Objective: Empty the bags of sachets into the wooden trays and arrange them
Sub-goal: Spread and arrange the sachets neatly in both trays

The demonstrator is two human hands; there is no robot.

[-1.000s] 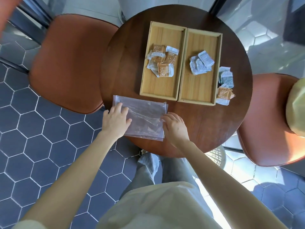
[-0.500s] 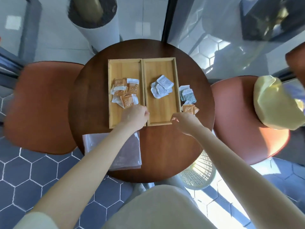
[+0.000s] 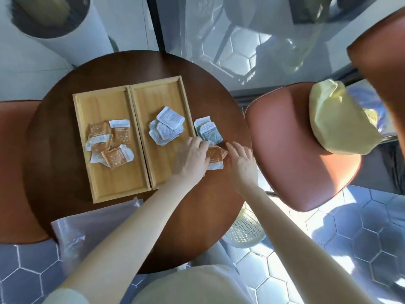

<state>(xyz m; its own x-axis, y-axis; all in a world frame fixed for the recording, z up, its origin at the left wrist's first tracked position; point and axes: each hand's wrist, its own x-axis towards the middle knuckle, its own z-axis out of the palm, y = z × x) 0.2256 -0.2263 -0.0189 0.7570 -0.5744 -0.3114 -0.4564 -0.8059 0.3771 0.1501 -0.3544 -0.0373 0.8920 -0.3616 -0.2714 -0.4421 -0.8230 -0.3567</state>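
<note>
Two wooden trays lie side by side on the round brown table (image 3: 65,132). The left tray (image 3: 103,189) holds several orange sachets (image 3: 114,157). The right tray (image 3: 153,93) holds several pale blue sachets (image 3: 167,126). Loose on the table to the right of the trays lie blue-grey sachets (image 3: 208,132) and an orange sachet (image 3: 215,155). My left hand (image 3: 190,159) reaches across the right tray's corner, fingers resting on the loose orange sachet. My right hand (image 3: 241,163) hovers just right of it, fingers spread. The empty clear plastic bag (image 3: 87,224) lies at the table's near edge.
Rust-orange chairs stand on the left (image 3: 13,172) and right (image 3: 295,150) of the table; a yellow bag (image 3: 337,121) sits on the right one. A pale lattice basket (image 3: 245,231) is on the hexagon-tiled floor. A white cylinder planter (image 3: 54,25) stands behind the table.
Both hands left the flattened plastic bag and moved up and right to the loose sachets beside the right tray. The camera view shifted forward over the table.
</note>
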